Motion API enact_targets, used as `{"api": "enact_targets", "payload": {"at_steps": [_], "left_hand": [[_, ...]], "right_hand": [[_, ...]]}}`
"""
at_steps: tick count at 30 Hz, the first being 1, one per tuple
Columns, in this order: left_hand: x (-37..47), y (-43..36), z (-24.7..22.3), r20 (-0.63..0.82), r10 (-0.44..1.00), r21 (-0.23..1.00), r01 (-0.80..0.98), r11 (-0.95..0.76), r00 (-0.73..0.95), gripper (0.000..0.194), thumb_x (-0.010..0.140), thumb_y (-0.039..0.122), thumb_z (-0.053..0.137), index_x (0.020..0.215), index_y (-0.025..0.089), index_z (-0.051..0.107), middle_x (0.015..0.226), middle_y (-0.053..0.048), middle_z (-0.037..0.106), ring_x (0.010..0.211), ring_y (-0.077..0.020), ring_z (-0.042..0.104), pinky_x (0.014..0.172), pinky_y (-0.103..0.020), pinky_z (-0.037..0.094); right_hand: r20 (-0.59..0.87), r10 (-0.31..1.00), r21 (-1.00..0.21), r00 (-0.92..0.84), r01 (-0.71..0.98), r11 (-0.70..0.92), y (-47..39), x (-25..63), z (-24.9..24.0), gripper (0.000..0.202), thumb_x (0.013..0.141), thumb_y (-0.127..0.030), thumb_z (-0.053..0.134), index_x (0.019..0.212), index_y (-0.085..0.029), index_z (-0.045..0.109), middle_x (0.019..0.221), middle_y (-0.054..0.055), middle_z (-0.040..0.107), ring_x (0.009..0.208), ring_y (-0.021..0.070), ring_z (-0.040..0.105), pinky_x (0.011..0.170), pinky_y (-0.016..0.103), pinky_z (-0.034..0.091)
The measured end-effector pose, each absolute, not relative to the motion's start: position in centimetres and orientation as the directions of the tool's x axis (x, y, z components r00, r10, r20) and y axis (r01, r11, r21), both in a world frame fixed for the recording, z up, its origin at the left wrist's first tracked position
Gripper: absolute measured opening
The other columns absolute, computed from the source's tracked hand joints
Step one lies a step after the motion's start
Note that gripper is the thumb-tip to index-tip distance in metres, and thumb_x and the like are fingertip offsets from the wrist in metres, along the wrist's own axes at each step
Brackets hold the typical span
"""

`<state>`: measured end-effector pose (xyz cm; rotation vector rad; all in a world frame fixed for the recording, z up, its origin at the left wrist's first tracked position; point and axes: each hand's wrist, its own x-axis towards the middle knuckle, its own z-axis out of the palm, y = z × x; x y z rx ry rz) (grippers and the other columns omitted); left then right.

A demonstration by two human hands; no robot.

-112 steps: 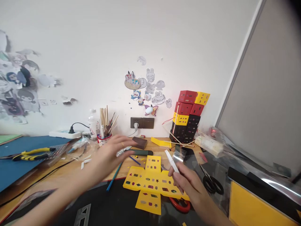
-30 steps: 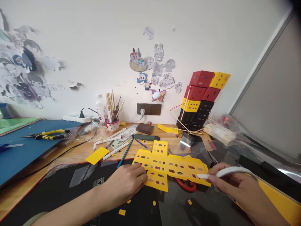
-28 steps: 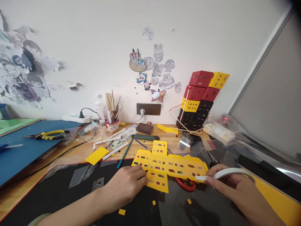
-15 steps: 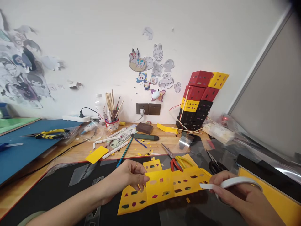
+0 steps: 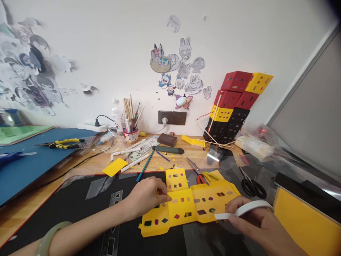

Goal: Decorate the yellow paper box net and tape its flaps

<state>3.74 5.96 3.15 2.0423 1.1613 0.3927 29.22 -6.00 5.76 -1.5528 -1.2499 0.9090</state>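
Observation:
A yellow paper cutout (image 5: 182,206) with small shaped holes, some backed with coloured film, lies unfolded on the black mat (image 5: 80,213). My left hand (image 5: 149,195) is over its left part, fingers bent together and pointing down; what they pinch, if anything, is hidden. At the cutout's right end my right hand (image 5: 253,220) grips a roll of white tape (image 5: 253,207), whose loose end sticks out leftward between thumb and forefinger, over the paper's lower right edge.
Red-handled scissors (image 5: 198,174), yellow-handled pliers (image 5: 211,176) and black scissors (image 5: 252,183) lie behind the cutout. A stencil (image 5: 112,222) is left of it. Farther back stand a pen cup (image 5: 130,134) and stacked paper boxes (image 5: 230,106). A yellow sheet (image 5: 306,220) lies right.
The view has shifted. The cutout lies flatter, with more of its upper flap showing. My left hand has moved up and left relative to it; my right hand brought the tape end leftward.

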Motion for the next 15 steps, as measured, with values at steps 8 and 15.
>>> {"api": "enact_targets", "payload": {"at_steps": [8,15], "left_hand": [[0.1,5.2,6.0,0.039,0.682,0.716,0.456,-0.528,0.73,0.022,0.077,0.03,0.061,0.096,0.022,0.055,0.109,-0.001,0.05,0.101,-0.0157,0.046,0.088,-0.026,0.035],[-0.6,1.5,4.2,-0.039,0.593,0.378,0.561,-0.737,0.805,0.034,0.068,0.035,0.07,0.094,0.02,0.053,0.098,-0.004,0.053,0.09,-0.0225,0.047,0.072,-0.031,0.042]], "right_hand": [[-0.059,0.994,-0.936,0.089,0.341,-0.086,-6.5,31.1,5.7,0.018,0.068,-0.038,0.065,0.065,-0.021,0.063,0.071,0.002,0.059,0.07,0.018,0.058,0.062,0.022,0.047],[-0.065,0.998,-0.96,-0.003,0.272,-0.062,-6.6,29.3,6.2,0.018,0.068,-0.037,0.065,0.063,-0.02,0.06,0.065,0.001,0.056,0.064,0.0167,0.054,0.058,0.024,0.044]]}}
